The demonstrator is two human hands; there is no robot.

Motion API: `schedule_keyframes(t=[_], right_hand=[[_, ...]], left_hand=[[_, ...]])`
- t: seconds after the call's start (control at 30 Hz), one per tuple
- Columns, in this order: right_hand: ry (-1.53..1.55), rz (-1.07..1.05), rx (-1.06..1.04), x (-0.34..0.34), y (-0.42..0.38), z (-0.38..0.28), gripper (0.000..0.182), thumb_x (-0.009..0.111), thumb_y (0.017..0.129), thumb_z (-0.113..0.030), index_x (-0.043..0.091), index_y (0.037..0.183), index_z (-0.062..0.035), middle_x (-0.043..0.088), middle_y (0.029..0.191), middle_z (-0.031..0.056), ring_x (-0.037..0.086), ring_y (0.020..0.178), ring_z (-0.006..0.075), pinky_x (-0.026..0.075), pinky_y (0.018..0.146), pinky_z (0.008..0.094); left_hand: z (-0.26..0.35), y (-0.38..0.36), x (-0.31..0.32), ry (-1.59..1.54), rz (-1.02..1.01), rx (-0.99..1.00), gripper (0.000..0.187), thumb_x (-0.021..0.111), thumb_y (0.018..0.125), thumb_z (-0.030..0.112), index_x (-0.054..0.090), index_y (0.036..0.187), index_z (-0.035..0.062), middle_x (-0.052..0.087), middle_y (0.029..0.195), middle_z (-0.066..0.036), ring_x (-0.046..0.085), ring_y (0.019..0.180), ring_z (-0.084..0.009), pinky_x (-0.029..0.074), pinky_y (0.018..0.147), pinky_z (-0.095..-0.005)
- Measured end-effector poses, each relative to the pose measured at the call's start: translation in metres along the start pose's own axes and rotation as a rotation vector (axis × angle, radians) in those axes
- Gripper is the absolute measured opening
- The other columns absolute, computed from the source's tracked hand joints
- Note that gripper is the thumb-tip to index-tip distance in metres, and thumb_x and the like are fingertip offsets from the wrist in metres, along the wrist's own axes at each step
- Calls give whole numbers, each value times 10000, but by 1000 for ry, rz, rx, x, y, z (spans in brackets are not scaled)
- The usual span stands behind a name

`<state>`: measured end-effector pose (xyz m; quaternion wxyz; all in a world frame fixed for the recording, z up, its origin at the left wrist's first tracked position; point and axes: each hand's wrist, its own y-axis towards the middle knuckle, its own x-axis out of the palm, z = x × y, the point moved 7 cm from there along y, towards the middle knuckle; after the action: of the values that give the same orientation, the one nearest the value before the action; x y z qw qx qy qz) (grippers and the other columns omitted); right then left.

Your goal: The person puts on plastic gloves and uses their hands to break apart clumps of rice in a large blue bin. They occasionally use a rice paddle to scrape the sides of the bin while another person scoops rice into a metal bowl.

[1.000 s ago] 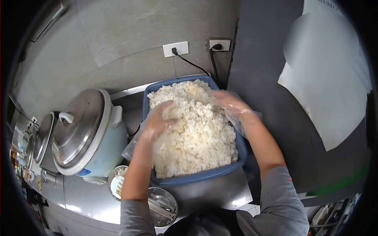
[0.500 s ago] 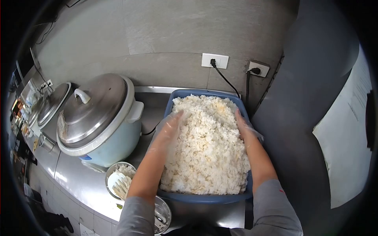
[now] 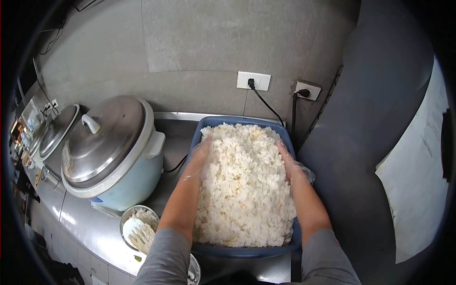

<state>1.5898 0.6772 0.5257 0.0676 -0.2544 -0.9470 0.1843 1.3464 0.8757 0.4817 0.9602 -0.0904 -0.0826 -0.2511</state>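
Note:
A blue tub [image 3: 247,251] heaped with white rice [image 3: 247,185] stands on the steel counter. At its left edge, my left hand [image 3: 202,152], in a clear plastic glove, lies against the side of the heap with its fingers pointing toward the wall. My right hand [image 3: 287,161], gloved the same way, rests along the heap's right side. Both hands look flat and open, their fingertips partly hidden in the rice or beside it. Grains of rice reach close to the tub's rim all round.
A large rice cooker [image 3: 128,175] with a metal lid stands left of the tub, with more cookers beyond. A metal bowl [image 3: 122,228] holds rice and a scoop [image 3: 140,236]. Cords run to wall sockets [image 3: 253,80]. A grey surface with a paper sheet [image 3: 418,175] is at the right.
The whole view has shifted, so the tub and cooker sit slightly lower and further left. Both hands remain at the sides of the rice, with little movement against the tub.

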Motion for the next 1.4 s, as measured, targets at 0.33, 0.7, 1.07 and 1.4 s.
schedule_keyframes(t=[0.33, 0.7, 1.07, 1.4], right_hand=[[187, -223, -129, 58, -53, -32, 727, 609, 864, -495, 396, 1412, -67, 472, 1385, 101, 477, 1243, 250, 372, 1039, 373], [-60, -311, -547, 93, -109, -137, 746, 775, 760, -127, 382, 1375, 28, 551, 1244, 176, 562, 1111, 189, 457, 939, 295], [-815, 440, -565, 73, -136, -166, 939, 494, 821, -702, 485, 1245, 135, 509, 1238, 353, 532, 1156, 414, 405, 1004, 412], [-727, -171, -531, 69, -144, -110, 941, 863, 636, -308, 379, 1366, 36, 430, 1369, 258, 435, 1261, 326, 377, 1033, 383]], left_hand=[[47, -50, 56, 38, -209, -119, 749, 524, 885, 558, 377, 1428, 65, 376, 1464, -137, 361, 1340, -251, 260, 1102, -354], [165, -123, 120, -235, -478, 287, 593, 778, 762, 131, 500, 1260, -30, 633, 1126, -134, 619, 1017, -196, 511, 853, -302], [201, -132, 118, 438, -143, 576, 497, 716, 798, 414, 648, 1056, -6, 700, 956, -145, 668, 875, -249, 494, 759, -365], [133, -126, 86, 1025, -340, 512, 667, 813, 639, 197, 549, 1228, 29, 644, 1080, -167, 631, 944, -285, 477, 824, -378]])
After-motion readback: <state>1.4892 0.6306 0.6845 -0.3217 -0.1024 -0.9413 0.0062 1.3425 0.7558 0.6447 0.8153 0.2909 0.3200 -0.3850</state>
